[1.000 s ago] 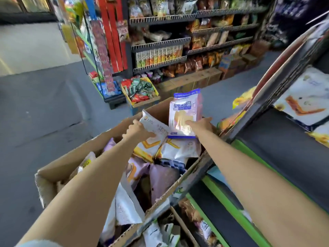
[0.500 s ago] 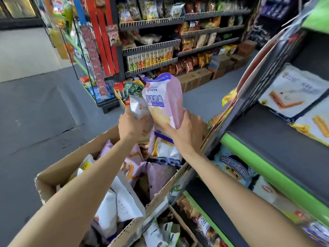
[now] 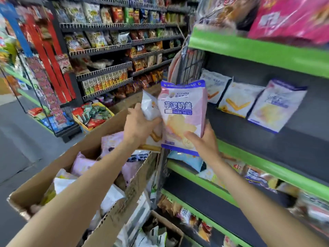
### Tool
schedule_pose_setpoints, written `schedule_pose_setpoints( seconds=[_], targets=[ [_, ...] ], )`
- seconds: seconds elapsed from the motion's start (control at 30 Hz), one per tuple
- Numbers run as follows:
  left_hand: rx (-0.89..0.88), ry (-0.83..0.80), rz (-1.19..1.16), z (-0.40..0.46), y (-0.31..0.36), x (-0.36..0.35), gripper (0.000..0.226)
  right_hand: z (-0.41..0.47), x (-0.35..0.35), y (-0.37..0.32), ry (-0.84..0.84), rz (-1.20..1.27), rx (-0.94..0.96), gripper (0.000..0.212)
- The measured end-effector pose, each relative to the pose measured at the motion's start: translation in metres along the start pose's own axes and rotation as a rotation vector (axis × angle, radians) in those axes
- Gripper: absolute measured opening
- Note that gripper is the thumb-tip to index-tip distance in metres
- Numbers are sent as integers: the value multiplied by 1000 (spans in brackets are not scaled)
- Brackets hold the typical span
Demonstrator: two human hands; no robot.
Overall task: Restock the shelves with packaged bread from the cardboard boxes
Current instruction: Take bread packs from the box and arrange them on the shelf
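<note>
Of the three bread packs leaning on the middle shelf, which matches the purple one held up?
The rightmost purple-edged white pack; the other two show orange V-shaped bread sticks, like the white pack in the left hand.

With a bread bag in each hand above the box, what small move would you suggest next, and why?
Probably carry the right hand and its purple bag right onto the dark shelf, beside the matching purple bag; bare space lies there.

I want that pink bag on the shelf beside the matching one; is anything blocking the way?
Nothing visible does. The pink bag, held by the right hand, faces bare dark shelf in front of the standing bags.
</note>
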State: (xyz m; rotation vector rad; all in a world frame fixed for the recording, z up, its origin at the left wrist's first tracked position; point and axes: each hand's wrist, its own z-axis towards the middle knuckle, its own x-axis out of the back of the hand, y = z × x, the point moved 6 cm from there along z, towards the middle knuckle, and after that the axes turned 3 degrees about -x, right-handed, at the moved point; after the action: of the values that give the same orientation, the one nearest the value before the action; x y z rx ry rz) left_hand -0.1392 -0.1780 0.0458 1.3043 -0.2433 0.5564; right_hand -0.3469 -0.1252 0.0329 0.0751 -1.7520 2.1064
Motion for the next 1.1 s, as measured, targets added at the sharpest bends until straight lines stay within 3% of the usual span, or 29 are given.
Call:
schedule_pose_setpoints(
  seconds=[0.2,0.37,0.67,0.83,0.93,1.03,1.1],
  targets=[
    [-104,-70,-81,-17,80,-69,52,-3,111,22,276,131,-37,32],
    [-97,-131,-218,-16,137,-128,47,20,202,51,424,80,-154,33],
    [-76,-153,-170,0,181,-203,65,86,296,100,522,159,-236,21],
    [-30,-156,-130,6,179,-225,85,90,294,137,483,-145,-361,44],
    [-22,-203,-127,7,176,-233,90,93,296,139,450,-191,-384,48],
    [37,-223,-223,9,172,-236,80,97,300,137,398,-249,-405,56],
    [81,-257,-348,11,170,-240,57,96,303,131,438,-276,-368,71]
  ],
)
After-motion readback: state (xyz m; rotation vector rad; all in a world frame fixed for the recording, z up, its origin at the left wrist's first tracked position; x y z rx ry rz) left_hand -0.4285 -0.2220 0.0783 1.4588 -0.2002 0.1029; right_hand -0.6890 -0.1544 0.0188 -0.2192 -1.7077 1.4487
